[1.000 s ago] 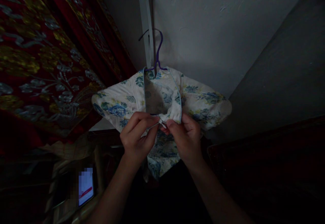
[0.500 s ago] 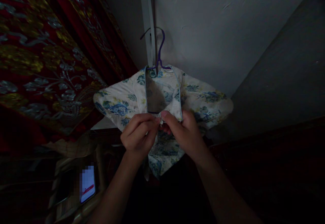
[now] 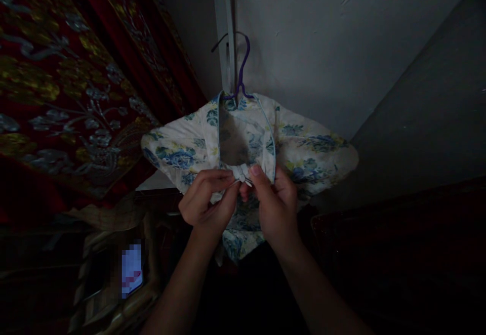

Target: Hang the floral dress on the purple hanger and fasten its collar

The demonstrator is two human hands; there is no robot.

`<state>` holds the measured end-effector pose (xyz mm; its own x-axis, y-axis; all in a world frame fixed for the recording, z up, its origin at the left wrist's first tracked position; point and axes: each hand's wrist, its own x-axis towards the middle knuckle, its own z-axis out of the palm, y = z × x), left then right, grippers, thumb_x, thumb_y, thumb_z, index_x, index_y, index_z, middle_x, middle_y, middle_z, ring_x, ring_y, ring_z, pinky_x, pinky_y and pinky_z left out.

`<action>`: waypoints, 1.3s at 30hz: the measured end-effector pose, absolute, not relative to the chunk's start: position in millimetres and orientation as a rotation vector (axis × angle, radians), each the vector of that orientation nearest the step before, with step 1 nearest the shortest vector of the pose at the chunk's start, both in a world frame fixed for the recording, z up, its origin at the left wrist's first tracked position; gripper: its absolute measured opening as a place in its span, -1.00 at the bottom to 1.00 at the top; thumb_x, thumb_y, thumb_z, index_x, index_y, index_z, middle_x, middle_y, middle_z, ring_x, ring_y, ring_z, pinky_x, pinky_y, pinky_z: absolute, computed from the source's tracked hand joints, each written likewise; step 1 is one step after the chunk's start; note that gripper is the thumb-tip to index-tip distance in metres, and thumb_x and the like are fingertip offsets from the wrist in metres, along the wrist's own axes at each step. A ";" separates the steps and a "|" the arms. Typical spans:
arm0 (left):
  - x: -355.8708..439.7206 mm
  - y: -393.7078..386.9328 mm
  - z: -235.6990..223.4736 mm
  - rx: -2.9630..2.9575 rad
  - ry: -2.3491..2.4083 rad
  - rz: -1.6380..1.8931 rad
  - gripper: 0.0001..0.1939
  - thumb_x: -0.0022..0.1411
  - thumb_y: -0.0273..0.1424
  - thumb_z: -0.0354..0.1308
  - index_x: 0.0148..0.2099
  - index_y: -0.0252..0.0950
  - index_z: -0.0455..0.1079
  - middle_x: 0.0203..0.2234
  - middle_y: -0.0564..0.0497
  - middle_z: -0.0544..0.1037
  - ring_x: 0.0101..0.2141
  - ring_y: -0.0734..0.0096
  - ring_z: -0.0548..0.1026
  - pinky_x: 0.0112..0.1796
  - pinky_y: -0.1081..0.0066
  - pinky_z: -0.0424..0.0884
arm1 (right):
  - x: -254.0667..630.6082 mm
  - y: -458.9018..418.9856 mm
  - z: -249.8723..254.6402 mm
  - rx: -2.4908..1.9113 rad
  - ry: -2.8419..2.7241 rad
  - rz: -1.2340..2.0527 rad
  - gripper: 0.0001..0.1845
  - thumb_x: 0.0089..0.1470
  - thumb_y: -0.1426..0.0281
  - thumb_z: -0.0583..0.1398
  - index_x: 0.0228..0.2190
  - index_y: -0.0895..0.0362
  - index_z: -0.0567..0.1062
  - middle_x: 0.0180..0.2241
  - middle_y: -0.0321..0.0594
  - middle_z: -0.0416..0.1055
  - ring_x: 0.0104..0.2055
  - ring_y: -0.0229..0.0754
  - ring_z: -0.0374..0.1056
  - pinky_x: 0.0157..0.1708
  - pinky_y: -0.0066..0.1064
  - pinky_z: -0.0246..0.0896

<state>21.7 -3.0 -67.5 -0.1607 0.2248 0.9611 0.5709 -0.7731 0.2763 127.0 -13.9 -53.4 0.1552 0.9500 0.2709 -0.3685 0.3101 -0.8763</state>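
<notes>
A white shirt (image 3: 182,145) with blue and green flowers and thin blue piping hangs on a purple hanger (image 3: 241,79). At the front of its neckline, my left hand (image 3: 207,196) pinches one side of the opening between thumb and fingers. My right hand (image 3: 275,201) grips the other side, its thumb on top. Between the fingertips shows a small pale knotted fastener (image 3: 242,174) with loose ends. The lower part of the shirt is partly hidden behind my hands.
The hanger's hook is at a pale vertical strip (image 3: 224,21) against the grey wall (image 3: 322,46). To the left hangs red cloth (image 3: 91,87) with gold and silver embroidery. Below it, a phone with a lit screen (image 3: 131,269) rests on a wooden frame (image 3: 150,259).
My fingertips have moved slightly apart, and the pale fastener between them is now more visible. My right thumb has shifted slightly right. Both hands keep their hold on the shirt.
</notes>
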 end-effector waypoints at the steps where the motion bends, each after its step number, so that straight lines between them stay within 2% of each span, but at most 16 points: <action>1: 21.4 -3.0 -68.1 -1.857 -0.901 -2.025 -0.79 0.09 -0.65 0.38 -0.33 -0.27 0.48 -0.41 0.06 0.63 -0.41 0.44 0.60 -0.39 0.42 0.54 | 127.4 -13.7 -54.3 -0.710 -0.957 1.118 -0.79 0.17 0.20 0.22 -0.40 0.05 0.39 -0.58 -0.39 0.32 -0.57 -0.30 0.23 -0.55 -0.45 0.23; 8: 17.1 -6.2 -74.5 -1.937 -0.883 -2.084 -0.77 0.12 -0.66 0.34 -0.23 -0.27 0.50 -0.32 0.01 0.66 -0.30 0.36 0.64 -0.28 0.33 0.60 | 134.2 -16.7 -60.9 -0.638 -0.912 1.183 -0.84 0.18 0.26 0.26 -0.36 0.08 0.45 -0.56 -0.40 0.35 -0.55 -0.33 0.24 -0.54 -0.48 0.19; 12: 13.5 -8.9 -72.3 -2.010 -0.850 -2.005 -0.75 0.11 -0.69 0.34 -0.21 -0.27 0.52 -0.28 0.01 0.67 -0.28 0.37 0.65 -0.26 0.35 0.61 | 138.9 -19.2 -62.4 -0.619 -0.910 1.183 -0.89 0.18 0.33 0.28 -0.36 0.08 0.48 -0.56 -0.41 0.34 -0.53 -0.36 0.22 -0.53 -0.51 0.14; 23: 16.4 -12.0 -66.7 -2.020 -0.855 -1.957 -0.75 0.17 -0.68 0.31 -0.17 -0.25 0.55 -0.28 0.01 0.66 -0.29 0.39 0.63 -0.27 0.38 0.59 | 138.4 -21.2 -65.4 -0.594 -0.913 1.163 -0.97 0.19 0.39 0.25 -0.30 0.09 0.49 -0.55 -0.42 0.40 -0.49 -0.36 0.30 -0.47 -0.53 0.21; 32: 15.2 -15.3 -60.3 -2.107 -1.040 -1.860 -0.78 0.26 -0.65 0.23 -0.12 -0.26 0.53 -0.34 0.03 0.57 -0.30 0.45 0.54 -0.24 0.42 0.50 | 132.9 -17.0 -58.9 -0.693 -0.994 1.067 -0.89 0.11 0.37 0.26 -0.38 0.11 0.42 -0.60 -0.43 0.35 -0.58 -0.36 0.25 -0.56 -0.52 0.18; 39: 18.4 -12.6 -67.5 -2.095 -1.112 -1.861 -0.83 0.28 -0.63 0.20 -0.15 -0.28 0.46 -0.31 0.01 0.59 -0.23 0.42 0.56 -0.15 0.39 0.49 | 123.5 -16.0 -59.3 -0.737 -1.016 1.017 -0.79 0.18 0.29 0.19 -0.46 0.08 0.32 -0.66 -0.45 0.26 -0.62 -0.35 0.21 -0.58 -0.50 0.17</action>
